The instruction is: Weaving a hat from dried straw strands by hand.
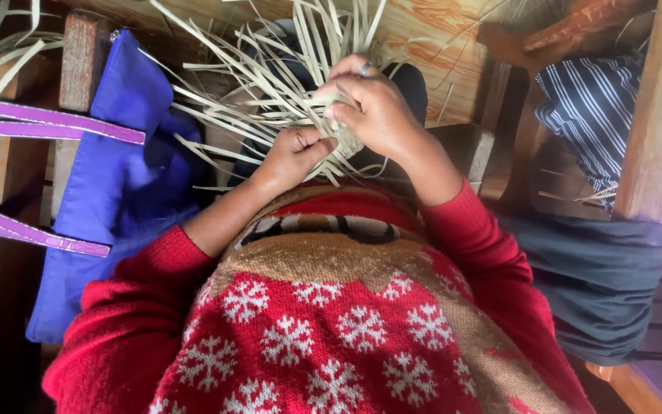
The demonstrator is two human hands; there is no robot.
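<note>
A small woven bundle of pale dried straw strips (339, 123) sits above the red snowflake-patterned knitted sweater (331, 322), clasped between both hands. The right hand (381, 115), wearing a ring, is curled closed over the bundle's upper right side; the left hand (294, 153) pinches its lower left edge from beneath. Loose strips fan outward beyond the fingers. A blue fabric bag with purple straps (109, 184) lies left of the bundle.
</note>
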